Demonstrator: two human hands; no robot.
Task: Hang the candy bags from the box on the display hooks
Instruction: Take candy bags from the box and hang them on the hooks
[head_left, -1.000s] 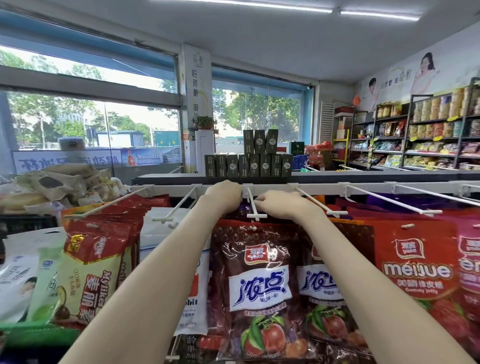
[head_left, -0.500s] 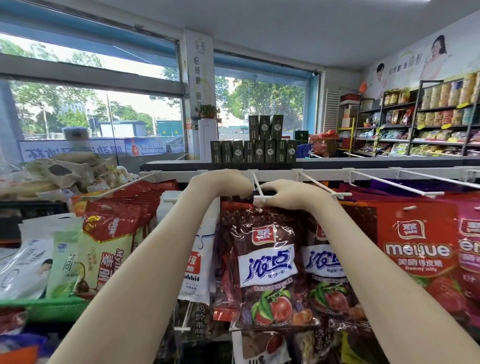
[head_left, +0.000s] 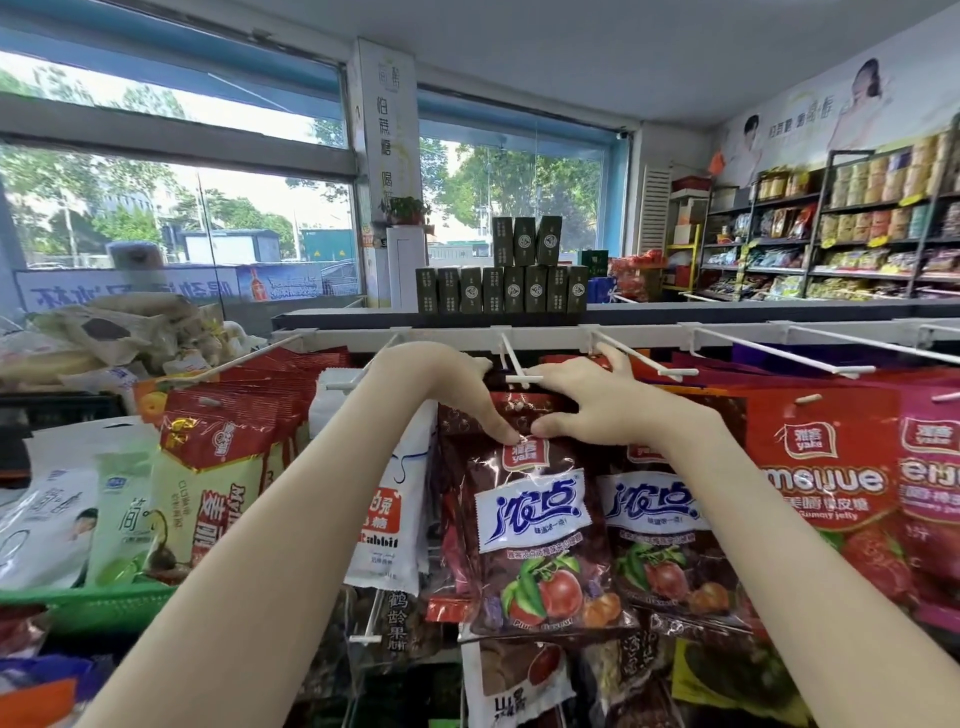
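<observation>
Here, the left hand (head_left: 441, 384) and right hand (head_left: 597, 400) each pinch the top edge of a dark maroon candy bag (head_left: 535, 545), thumbs in front, just under a white hook (head_left: 514, 364); its white label shows blue lettering above pictured plums.

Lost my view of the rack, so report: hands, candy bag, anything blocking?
Grip: left hand and right hand pinching plum candy bag by its top. Bag top at tip of white hook; threaded or not, can't tell. Hook tip unobstructed.
</observation>
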